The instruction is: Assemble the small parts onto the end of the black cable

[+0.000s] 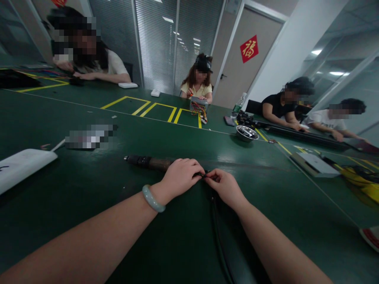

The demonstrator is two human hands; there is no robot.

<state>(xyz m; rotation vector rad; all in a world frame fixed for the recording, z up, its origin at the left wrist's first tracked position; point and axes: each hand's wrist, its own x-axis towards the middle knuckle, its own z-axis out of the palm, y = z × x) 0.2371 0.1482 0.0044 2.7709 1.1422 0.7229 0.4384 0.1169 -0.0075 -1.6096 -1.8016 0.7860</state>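
An electric screwdriver point(159, 164) with a dark, brownish grip lies on the green table point(142, 244), its bit pointing left. My left hand point(182, 173), a pale green bangle on its wrist, is closed over the tool's rear end. My right hand point(223, 185) pinches a small black piece at that same end, and the fingertips of both hands almost meet there. From below the right hand a black cable point(217, 228) runs down toward the near edge. My fingers hide how the cable and the screwdriver's end meet.
A white power adapter point(26, 167) with a lead lies at left, near a blurred-out flat object point(90, 136). A metal bowl point(247, 133) stands at the back right. A grey box point(315, 163) lies further right. Several people work around the table, one with a wired unit point(198, 104).
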